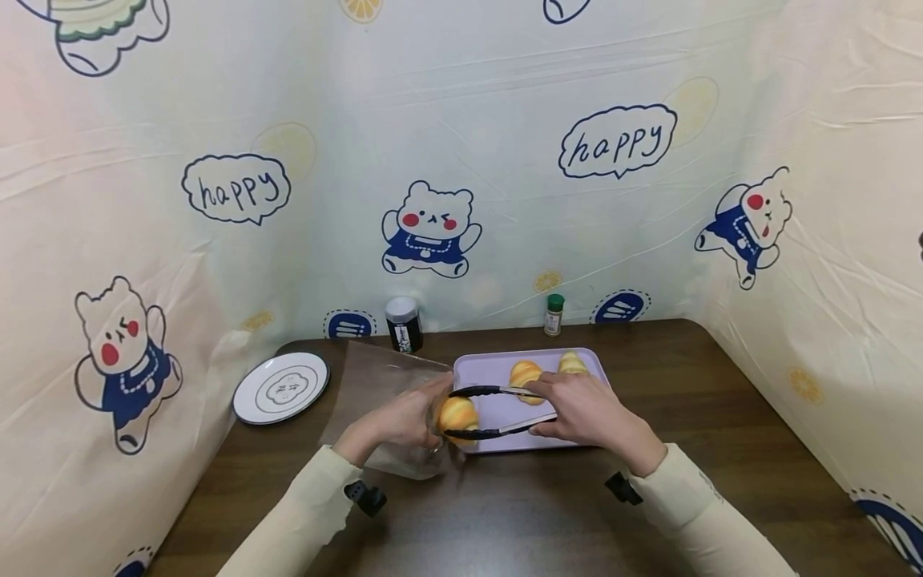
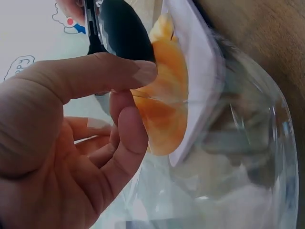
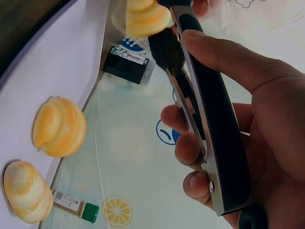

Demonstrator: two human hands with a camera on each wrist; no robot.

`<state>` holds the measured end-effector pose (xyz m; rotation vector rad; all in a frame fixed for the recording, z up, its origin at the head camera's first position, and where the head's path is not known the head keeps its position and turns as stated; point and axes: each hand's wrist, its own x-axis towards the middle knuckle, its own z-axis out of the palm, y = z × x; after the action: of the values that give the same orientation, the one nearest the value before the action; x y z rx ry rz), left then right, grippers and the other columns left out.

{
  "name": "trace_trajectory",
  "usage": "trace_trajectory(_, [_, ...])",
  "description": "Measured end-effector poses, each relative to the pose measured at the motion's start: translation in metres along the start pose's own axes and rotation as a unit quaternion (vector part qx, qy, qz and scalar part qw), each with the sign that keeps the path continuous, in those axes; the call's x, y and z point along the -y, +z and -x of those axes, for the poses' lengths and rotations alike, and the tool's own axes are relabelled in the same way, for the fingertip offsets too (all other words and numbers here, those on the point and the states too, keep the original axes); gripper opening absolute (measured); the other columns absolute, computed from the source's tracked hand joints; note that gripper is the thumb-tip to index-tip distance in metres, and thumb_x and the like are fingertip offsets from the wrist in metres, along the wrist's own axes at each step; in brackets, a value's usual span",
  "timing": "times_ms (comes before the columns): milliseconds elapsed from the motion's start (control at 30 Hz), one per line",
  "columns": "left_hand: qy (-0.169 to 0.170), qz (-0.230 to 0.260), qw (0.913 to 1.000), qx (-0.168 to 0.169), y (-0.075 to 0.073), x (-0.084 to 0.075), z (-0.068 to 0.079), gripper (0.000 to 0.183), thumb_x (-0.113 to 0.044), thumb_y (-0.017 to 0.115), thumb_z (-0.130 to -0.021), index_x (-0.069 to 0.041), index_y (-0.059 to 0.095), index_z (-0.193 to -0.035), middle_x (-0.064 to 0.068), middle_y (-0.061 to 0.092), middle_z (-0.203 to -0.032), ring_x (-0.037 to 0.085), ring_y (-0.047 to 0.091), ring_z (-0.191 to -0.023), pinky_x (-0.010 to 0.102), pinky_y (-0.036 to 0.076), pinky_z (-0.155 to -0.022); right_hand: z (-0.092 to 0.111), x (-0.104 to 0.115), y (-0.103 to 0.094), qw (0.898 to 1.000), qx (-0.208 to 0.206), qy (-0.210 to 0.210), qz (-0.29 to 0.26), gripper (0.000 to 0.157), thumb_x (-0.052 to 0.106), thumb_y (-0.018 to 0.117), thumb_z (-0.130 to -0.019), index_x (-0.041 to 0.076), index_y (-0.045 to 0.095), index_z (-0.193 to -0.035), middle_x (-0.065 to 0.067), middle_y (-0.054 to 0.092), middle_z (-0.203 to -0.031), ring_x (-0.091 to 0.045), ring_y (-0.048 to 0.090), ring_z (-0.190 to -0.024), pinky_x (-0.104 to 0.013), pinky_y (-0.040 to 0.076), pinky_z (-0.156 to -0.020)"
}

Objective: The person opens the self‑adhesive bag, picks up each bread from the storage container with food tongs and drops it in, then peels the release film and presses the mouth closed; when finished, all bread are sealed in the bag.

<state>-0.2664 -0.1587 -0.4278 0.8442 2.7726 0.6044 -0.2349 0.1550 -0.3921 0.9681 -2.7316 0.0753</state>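
Observation:
My right hand (image 1: pixel 587 410) grips a pair of black and silver tongs (image 3: pixel 219 109). Between the black tips of the tongs is a golden bread roll (image 1: pixel 458 413), held at the mouth of a clear plastic bag (image 1: pixel 378 375). My left hand (image 1: pixel 407 418) pinches the bag's edge between thumb and fingers, just left of that roll. In the left wrist view the bag's film (image 2: pixel 238 191) spreads out beside the fingers. Two more rolls lie on the lilac tray: an orange one (image 3: pixel 59 127) and a paler one (image 3: pixel 28 192).
The lilac tray (image 1: pixel 497 361) sits on the dark wooden table (image 1: pixel 519 513). A white plate (image 1: pixel 252 393) stands at the left. Along the back are a black jar with a grey lid (image 1: pixel 404 324) and a green-capped shaker (image 1: pixel 554 314), before a printed cloth.

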Motion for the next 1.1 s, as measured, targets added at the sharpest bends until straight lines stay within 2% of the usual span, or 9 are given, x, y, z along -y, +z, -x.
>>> trace_trajectory(167, [-0.011,-0.037,0.9993,-0.002,-0.0015,-0.0005,0.0024,0.110,-0.010,0.089,-0.067,-0.011,0.027,-0.158,0.007,0.026,-0.166,0.031,0.051,-0.135,0.048,0.050,-0.101,-0.0004,0.0004,-0.0009,1.000,0.000,-0.013,0.001,0.058,0.053,0.081,-0.076,0.020,0.069,-0.122,0.002,0.071,-0.106,-0.016,0.069,-0.086,-0.036,0.057,-0.073])
trace_trajectory(233, [-0.015,-0.050,0.9986,-0.002,-0.0018,-0.0004,0.0031,0.109,-0.011,0.089,-0.067,-0.012,0.028,-0.158,0.005,0.027,-0.166,0.030,0.054,-0.132,0.048,0.051,-0.099,-0.0008,0.0003,-0.0007,1.000,-0.001,-0.013,-0.001,0.058,0.052,0.080,-0.077,0.019,0.069,-0.123,0.001,0.072,-0.107,-0.016,0.069,-0.087,-0.036,0.057,-0.074])
trace_trajectory(300, [-0.018,-0.050,0.9986,-0.002,-0.0017,0.0000,0.0035,0.109,-0.013,0.089,-0.068,-0.014,0.029,-0.158,0.004,0.027,-0.165,0.030,0.053,-0.133,0.050,0.048,-0.104,-0.0010,0.0005,-0.0004,1.000,-0.003,-0.015,-0.003,0.058,0.052,0.081,-0.077,0.018,0.069,-0.123,0.001,0.072,-0.107,-0.017,0.069,-0.087,-0.037,0.057,-0.074])
trace_trajectory(400, [-0.021,-0.043,0.9988,-0.004,-0.0011,0.0008,0.0034,0.109,-0.016,0.089,-0.068,-0.016,0.028,-0.159,0.001,0.027,-0.165,0.029,0.050,-0.135,0.051,0.043,-0.110,-0.0009,0.0008,0.0000,1.000,-0.006,-0.019,-0.001,0.058,0.052,0.081,-0.077,0.017,0.069,-0.122,0.001,0.071,-0.106,-0.016,0.069,-0.086,-0.037,0.057,-0.073])
trace_trajectory(600, [-0.019,-0.010,0.9997,-0.008,0.0007,0.0018,0.0012,0.113,-0.021,0.090,-0.069,-0.018,0.023,-0.160,0.002,0.026,-0.166,0.026,0.055,-0.129,0.047,0.047,-0.106,-0.0017,0.0016,0.0018,0.999,-0.005,-0.033,0.003,0.059,0.051,0.081,-0.076,0.017,0.069,-0.123,0.002,0.070,-0.102,-0.014,0.067,-0.084,-0.036,0.057,-0.074])
trace_trajectory(733, [0.004,0.000,1.0000,-0.009,0.0014,0.0023,0.0001,0.113,-0.022,0.090,-0.067,-0.014,0.025,-0.159,0.006,0.030,-0.164,0.029,0.049,-0.137,0.049,0.043,-0.110,-0.0021,0.0020,0.0018,1.000,-0.003,-0.029,0.001,0.059,0.051,0.081,-0.077,0.018,0.068,-0.123,0.002,0.070,-0.104,-0.015,0.068,-0.086,-0.037,0.058,-0.076])
trace_trajectory(933, [0.057,0.018,0.9982,0.002,0.0007,0.0026,0.0006,0.112,-0.020,0.089,-0.067,-0.006,0.025,-0.158,0.014,0.035,-0.161,0.025,0.057,-0.123,0.046,0.046,-0.106,-0.0008,0.0028,0.0027,1.000,0.003,-0.012,-0.016,0.058,0.051,0.081,-0.076,0.015,0.070,-0.120,0.001,0.070,-0.101,-0.016,0.067,-0.082,-0.038,0.057,-0.073])
trace_trajectory(1100, [0.064,0.040,0.9971,0.000,-0.0007,0.0007,0.0004,0.112,-0.020,0.089,-0.068,-0.002,0.025,-0.157,0.019,0.033,-0.160,0.027,0.052,-0.131,0.046,0.044,-0.109,-0.0012,0.0018,0.0026,1.000,0.008,-0.016,-0.014,0.059,0.050,0.082,-0.076,0.015,0.069,-0.122,0.000,0.070,-0.103,-0.017,0.067,-0.084,-0.038,0.057,-0.075])
